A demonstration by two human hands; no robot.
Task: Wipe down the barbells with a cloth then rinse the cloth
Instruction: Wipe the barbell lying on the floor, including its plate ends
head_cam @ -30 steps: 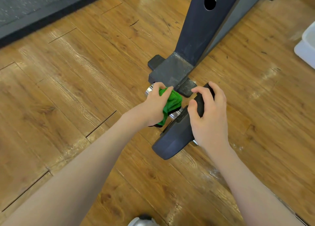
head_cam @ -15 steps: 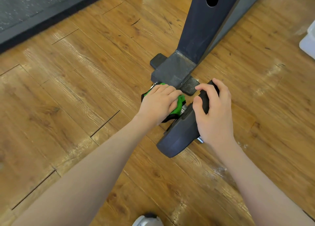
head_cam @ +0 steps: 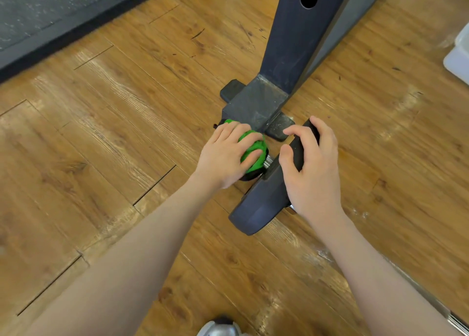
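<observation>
Since the earlier frame, the left hand (head_cam: 225,158) has been shifted outward along the barbell end and turned palm-down, so that most of the green cloth (head_cam: 252,150) is now covered by it; the right hand (head_cam: 311,168) has been kept in the same grip.

A wooden floor (head_cam: 101,137) is seen across most of the view, with a dark mat (head_cam: 50,13) lying along its upper left edge. A dark metal rack post (head_cam: 299,38) rises from a dusty foot (head_cam: 253,104) set on the floor. A white tub (head_cam: 459,54) is partly seen at the right edge.

A dark weight plate (head_cam: 264,198) stands on its edge on the floor, just in front of the rack foot. Its upper rim is gripped by the right hand, with the fingers curled over the far side and the thumb on the near face.

The cloth is bunched around the barbell sleeve (head_cam: 267,161), just left of the plate, and is clasped by the left hand with the fingers wrapped over it. Only a short shiny stretch of the sleeve is exposed between cloth and plate.

A grey shoe toe (head_cam: 219,329) is seen at the bottom edge.
</observation>
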